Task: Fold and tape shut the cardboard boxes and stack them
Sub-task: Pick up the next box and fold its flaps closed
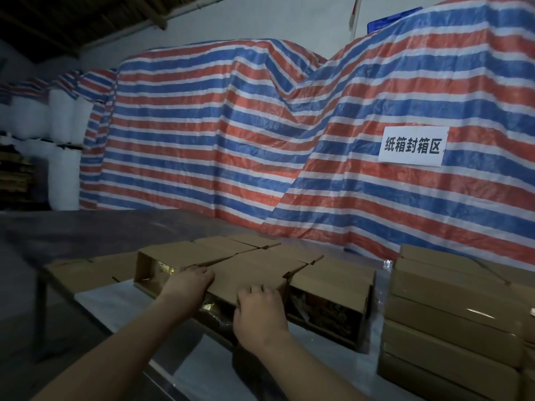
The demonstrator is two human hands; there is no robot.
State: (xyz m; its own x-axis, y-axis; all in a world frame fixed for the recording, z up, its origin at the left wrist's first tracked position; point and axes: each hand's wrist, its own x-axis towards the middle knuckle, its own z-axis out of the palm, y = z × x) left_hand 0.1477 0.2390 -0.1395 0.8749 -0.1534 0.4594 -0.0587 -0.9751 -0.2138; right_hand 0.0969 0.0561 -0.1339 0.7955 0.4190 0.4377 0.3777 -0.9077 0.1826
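Observation:
Several brown cardboard boxes lie side by side on the table with their near ends open and shiny contents showing inside. My left hand (189,280) and my right hand (259,306) both curl over the near top edge of the middle box (246,269). An open box (173,254) lies to its left and another open box (333,280) to its right. A flat unfolded carton (84,273) lies further left.
A stack of closed boxes (451,311) stands at the right on the white-covered table (115,302). Behind the table a red, white and blue striped tarp (231,125) covers tall piles, with a white paper sign (412,146) on it. Dark floor lies left.

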